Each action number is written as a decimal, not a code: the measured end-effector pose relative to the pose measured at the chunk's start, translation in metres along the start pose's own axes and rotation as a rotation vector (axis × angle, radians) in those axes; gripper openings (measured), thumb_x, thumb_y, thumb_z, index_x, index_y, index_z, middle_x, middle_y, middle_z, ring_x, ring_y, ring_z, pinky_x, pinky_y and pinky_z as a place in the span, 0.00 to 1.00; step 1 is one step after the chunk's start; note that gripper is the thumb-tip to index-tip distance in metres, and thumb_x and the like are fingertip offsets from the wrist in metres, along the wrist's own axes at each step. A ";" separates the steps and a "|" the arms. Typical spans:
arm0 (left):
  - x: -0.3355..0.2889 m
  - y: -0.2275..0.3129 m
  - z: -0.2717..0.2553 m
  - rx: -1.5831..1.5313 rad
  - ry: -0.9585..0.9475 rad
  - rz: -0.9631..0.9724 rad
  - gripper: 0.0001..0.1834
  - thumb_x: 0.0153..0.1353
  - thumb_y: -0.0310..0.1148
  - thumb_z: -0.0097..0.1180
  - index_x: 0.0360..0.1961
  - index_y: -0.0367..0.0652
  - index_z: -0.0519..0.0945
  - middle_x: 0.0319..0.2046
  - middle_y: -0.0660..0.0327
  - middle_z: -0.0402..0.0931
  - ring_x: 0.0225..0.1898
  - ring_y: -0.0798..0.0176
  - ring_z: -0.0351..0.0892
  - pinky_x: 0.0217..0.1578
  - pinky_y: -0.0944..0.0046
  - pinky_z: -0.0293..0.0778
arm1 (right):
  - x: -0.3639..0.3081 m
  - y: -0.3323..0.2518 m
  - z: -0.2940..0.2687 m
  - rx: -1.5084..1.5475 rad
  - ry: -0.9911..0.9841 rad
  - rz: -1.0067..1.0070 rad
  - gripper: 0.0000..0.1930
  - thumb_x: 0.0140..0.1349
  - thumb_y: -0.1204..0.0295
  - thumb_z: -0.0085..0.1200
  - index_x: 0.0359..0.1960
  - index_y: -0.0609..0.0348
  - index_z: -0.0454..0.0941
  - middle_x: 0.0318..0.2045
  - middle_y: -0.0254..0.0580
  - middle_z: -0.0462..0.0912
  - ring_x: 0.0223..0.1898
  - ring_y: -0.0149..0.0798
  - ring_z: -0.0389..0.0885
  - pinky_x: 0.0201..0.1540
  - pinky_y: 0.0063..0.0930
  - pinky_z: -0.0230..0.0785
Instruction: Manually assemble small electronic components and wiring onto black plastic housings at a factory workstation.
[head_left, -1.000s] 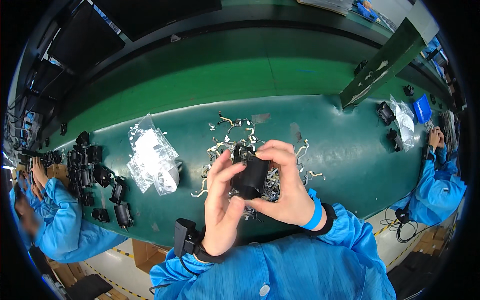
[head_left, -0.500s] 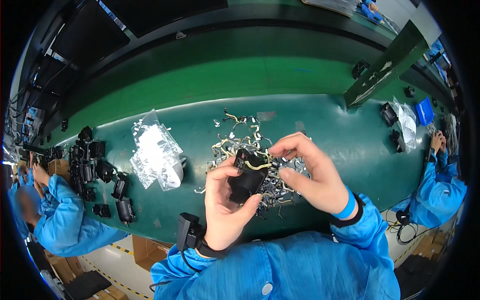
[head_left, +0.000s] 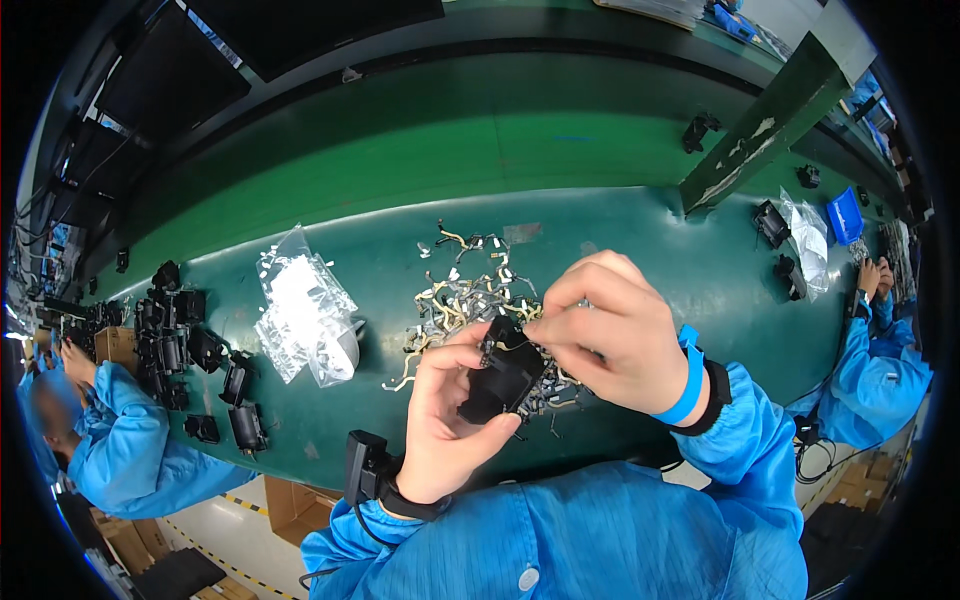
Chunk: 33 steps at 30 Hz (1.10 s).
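Observation:
My left hand (head_left: 437, 425) is wrapped round a black plastic housing (head_left: 500, 384), fingers on its left side and thumb along the lower edge. A short yellowish cable (head_left: 513, 346) lies across the upper end of the housing. My right hand (head_left: 615, 325) pinches at that cable's right end, thumb and forefinger pressed together at the housing's upper right corner; the fingers partly hide the cable tip. Beneath and beyond both hands spreads a loose pile of short cables (head_left: 455, 302) with small connectors.
Left of the pile lies a clear plastic bag (head_left: 305, 320) of small white parts. Farther left stand several black housings (head_left: 170, 335), near a co-worker's sleeve (head_left: 125, 430). On the right are another plastic bag (head_left: 808, 245), a blue bin (head_left: 845, 217) and a green post (head_left: 760, 130).
My right hand has closed from a spread thumb and fingers into a pinch on the cable at the housing. The housing has shifted slightly, still in my left hand.

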<state>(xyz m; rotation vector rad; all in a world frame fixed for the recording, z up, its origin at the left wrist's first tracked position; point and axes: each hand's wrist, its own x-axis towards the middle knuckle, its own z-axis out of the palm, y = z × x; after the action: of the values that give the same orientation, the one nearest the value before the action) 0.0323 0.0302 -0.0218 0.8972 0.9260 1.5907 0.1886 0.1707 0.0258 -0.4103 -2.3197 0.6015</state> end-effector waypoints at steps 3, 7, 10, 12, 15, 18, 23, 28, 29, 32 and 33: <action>-0.004 0.001 -0.003 -0.176 -0.012 -0.151 0.31 0.49 0.13 0.60 0.53 0.45 0.65 0.65 0.52 0.57 0.63 0.59 0.64 0.62 0.57 0.64 | -0.002 0.006 0.001 -0.220 0.075 -0.223 0.10 0.43 0.75 0.63 0.30 0.52 0.81 0.34 0.33 0.77 0.38 0.37 0.76 0.42 0.34 0.69; -0.004 0.002 -0.004 -0.377 0.010 -0.229 0.31 0.49 0.13 0.60 0.53 0.46 0.65 0.65 0.52 0.56 0.63 0.60 0.64 0.62 0.58 0.63 | -0.010 0.003 0.003 -0.310 0.156 -0.309 0.10 0.43 0.74 0.62 0.30 0.51 0.81 0.35 0.32 0.78 0.39 0.37 0.76 0.41 0.34 0.69; 0.001 0.002 -0.008 -0.128 -0.092 -0.097 0.31 0.48 0.13 0.61 0.52 0.46 0.66 0.65 0.52 0.55 0.62 0.60 0.64 0.61 0.58 0.63 | -0.012 -0.003 -0.004 -0.288 0.084 -0.296 0.10 0.42 0.74 0.63 0.30 0.51 0.81 0.38 0.33 0.78 0.42 0.39 0.77 0.43 0.37 0.69; 0.003 0.006 -0.007 0.145 -0.087 0.021 0.29 0.48 0.13 0.62 0.51 0.45 0.67 0.64 0.52 0.55 0.61 0.60 0.66 0.59 0.59 0.65 | -0.008 -0.011 -0.009 -0.092 -0.084 -0.049 0.12 0.44 0.74 0.63 0.34 0.52 0.81 0.43 0.37 0.79 0.47 0.44 0.78 0.48 0.39 0.68; 0.004 0.010 -0.006 0.281 -0.057 0.076 0.28 0.48 0.14 0.64 0.49 0.44 0.69 0.63 0.53 0.55 0.60 0.60 0.67 0.56 0.61 0.68 | -0.013 -0.022 -0.003 0.403 -0.027 0.288 0.15 0.49 0.73 0.63 0.40 0.55 0.79 0.48 0.43 0.79 0.52 0.50 0.77 0.55 0.41 0.66; 0.006 0.010 -0.005 0.296 -0.045 0.075 0.27 0.47 0.15 0.64 0.48 0.43 0.70 0.62 0.54 0.55 0.58 0.60 0.69 0.55 0.62 0.71 | -0.020 -0.025 0.018 0.644 0.050 0.407 0.15 0.53 0.76 0.63 0.43 0.58 0.77 0.49 0.47 0.79 0.54 0.47 0.77 0.58 0.37 0.65; 0.007 0.012 -0.006 0.356 -0.038 0.077 0.26 0.48 0.15 0.64 0.48 0.43 0.71 0.62 0.54 0.55 0.58 0.60 0.70 0.54 0.62 0.71 | -0.025 -0.026 0.029 0.785 0.091 0.527 0.14 0.53 0.79 0.64 0.42 0.60 0.76 0.49 0.45 0.79 0.55 0.39 0.76 0.57 0.33 0.66; 0.008 0.013 -0.005 0.353 -0.040 0.039 0.22 0.52 0.18 0.63 0.48 0.42 0.72 0.60 0.54 0.57 0.58 0.61 0.68 0.55 0.61 0.69 | -0.028 -0.022 0.032 0.742 0.076 0.550 0.14 0.51 0.76 0.66 0.40 0.57 0.78 0.46 0.43 0.81 0.55 0.42 0.75 0.63 0.38 0.59; 0.008 0.013 -0.007 0.355 -0.034 0.037 0.22 0.52 0.18 0.63 0.48 0.42 0.72 0.60 0.54 0.57 0.58 0.61 0.68 0.55 0.61 0.69 | -0.029 -0.022 0.032 0.657 0.054 0.519 0.14 0.51 0.74 0.66 0.40 0.55 0.78 0.46 0.41 0.82 0.56 0.43 0.75 0.65 0.43 0.55; 0.008 0.014 -0.008 0.134 0.101 -0.028 0.06 0.60 0.23 0.58 0.39 0.39 0.78 0.55 0.57 0.65 0.54 0.64 0.69 0.56 0.63 0.65 | -0.029 -0.023 0.031 0.467 -0.033 0.468 0.14 0.50 0.70 0.67 0.40 0.50 0.80 0.45 0.36 0.83 0.59 0.44 0.73 0.68 0.53 0.44; 0.008 0.016 -0.009 0.135 0.104 -0.030 0.06 0.60 0.23 0.58 0.39 0.39 0.78 0.55 0.57 0.65 0.54 0.64 0.69 0.56 0.63 0.65 | -0.029 -0.023 0.031 0.471 -0.035 0.470 0.14 0.50 0.70 0.67 0.40 0.50 0.80 0.45 0.36 0.83 0.59 0.44 0.73 0.68 0.53 0.44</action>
<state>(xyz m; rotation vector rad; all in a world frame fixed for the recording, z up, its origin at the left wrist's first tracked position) 0.0162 0.0347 -0.0108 0.8952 1.1259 1.5757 0.1854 0.1290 0.0018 -0.7219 -2.0247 1.3528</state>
